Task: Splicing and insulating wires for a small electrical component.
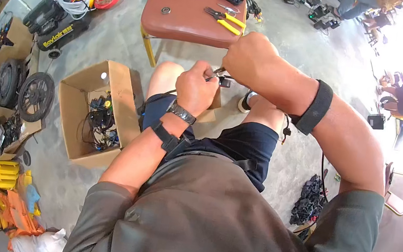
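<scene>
Above my lap, my left hand (198,87) is closed round a thin black cable (169,92), part of which trails off to the left. My right hand (252,57) is bent over beside it, with its fingers curled in. A small metallic piece (218,70) shows between the two hands, and a small black part (225,82) sits just below it. What my right fingers grip is hidden behind the back of that hand. Below my right forearm hangs a dark connector with short wires (286,132).
Ahead stands a chair with a brown seat (177,14), bearing yellow-handled pliers (224,20), small scissors (228,9) and a black ring (165,10). A cardboard box (68,120) of wiring is at left, near wheels (36,96). Black bundled material (308,201) lies at right; other people are beyond.
</scene>
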`<state>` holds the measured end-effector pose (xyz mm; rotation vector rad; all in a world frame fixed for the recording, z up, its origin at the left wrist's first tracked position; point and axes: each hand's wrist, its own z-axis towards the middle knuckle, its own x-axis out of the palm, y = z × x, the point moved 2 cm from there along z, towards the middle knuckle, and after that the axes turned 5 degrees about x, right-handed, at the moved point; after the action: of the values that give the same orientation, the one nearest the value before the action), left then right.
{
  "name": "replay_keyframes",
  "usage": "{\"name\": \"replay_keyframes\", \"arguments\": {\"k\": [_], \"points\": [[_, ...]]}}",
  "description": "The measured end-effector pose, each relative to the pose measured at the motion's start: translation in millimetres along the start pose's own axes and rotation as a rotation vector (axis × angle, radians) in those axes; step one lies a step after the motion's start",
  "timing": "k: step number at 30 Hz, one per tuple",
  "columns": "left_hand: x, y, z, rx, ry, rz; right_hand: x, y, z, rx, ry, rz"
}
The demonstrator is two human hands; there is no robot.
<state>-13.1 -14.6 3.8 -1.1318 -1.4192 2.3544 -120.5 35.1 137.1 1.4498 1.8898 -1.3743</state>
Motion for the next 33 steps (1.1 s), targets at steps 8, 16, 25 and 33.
{"name": "replay_keyframes", "arguments": {"k": [8,16,25,33], "points": [[-8.4,23.8,-6.8,-0.058,0.077,-0.185,61.5,-55.1,-26.9,0.092,-0.068,0.604],[-22.7,11.3,-5.2,-0.110,0.300,-0.220,111.1,-59.2,37.1,0.228,-0.208,1.091],[-30.7,-3.7,-2.4,-0.219,0.331,-0.269,118.1,-27.7,181.2,0.216,-0.539,0.685],[-31.7,10.4,13.8,-0.329,0.288,-0.385,105.5,-39.8,178.4,0.040,-0.557,0.784]]}}
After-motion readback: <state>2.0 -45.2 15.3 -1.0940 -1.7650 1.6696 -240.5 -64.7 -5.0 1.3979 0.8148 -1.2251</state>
